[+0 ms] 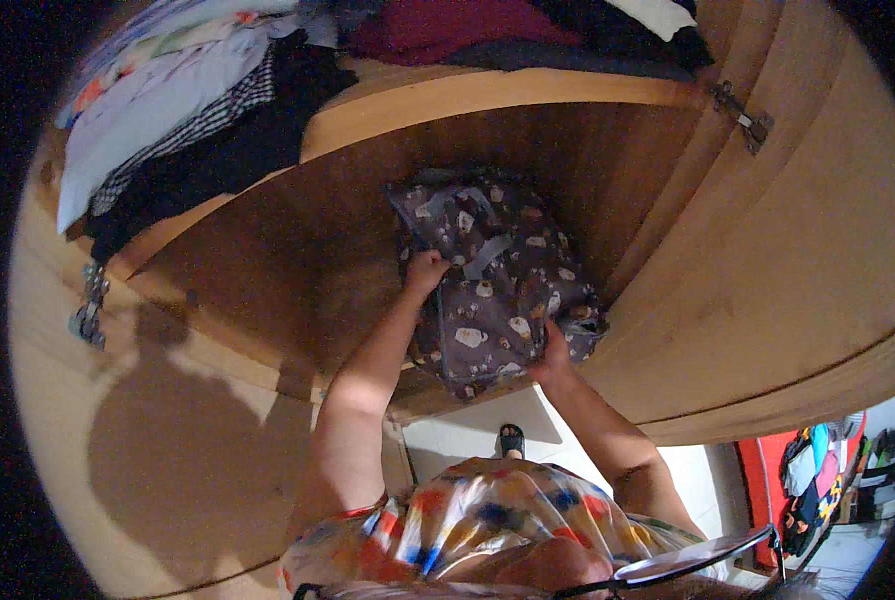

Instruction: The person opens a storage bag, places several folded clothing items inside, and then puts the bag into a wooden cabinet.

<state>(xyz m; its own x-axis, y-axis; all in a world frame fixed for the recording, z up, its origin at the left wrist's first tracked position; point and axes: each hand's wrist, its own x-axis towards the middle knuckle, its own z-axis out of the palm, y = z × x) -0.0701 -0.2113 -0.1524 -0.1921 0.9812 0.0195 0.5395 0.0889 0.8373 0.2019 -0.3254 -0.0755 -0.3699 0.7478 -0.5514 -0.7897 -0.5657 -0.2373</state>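
Note:
A dark grey-brown fabric storage bag point(485, 300) printed with pale animal figures lies on the floor of a wooden wardrobe compartment point(282, 300). Grey piping runs along its edges, and a grey strap point(486, 256) crosses its top. My left hand point(426, 271) has its fingers curled on the bag's left upper edge, beside the strap. Lower down, my right hand point(554, 352) grips the near right side of the bag. Its fingers are partly hidden by the fabric.
Above the compartment, a wooden shelf point(492, 86) holds folded clothes point(192, 127). Wardrobe doors with metal hinges stand open at left point(154, 450) and right point(777, 262). A sandalled foot point(512, 441) rests on the tiled floor. Colourful clothes point(815, 480) lie at the far right.

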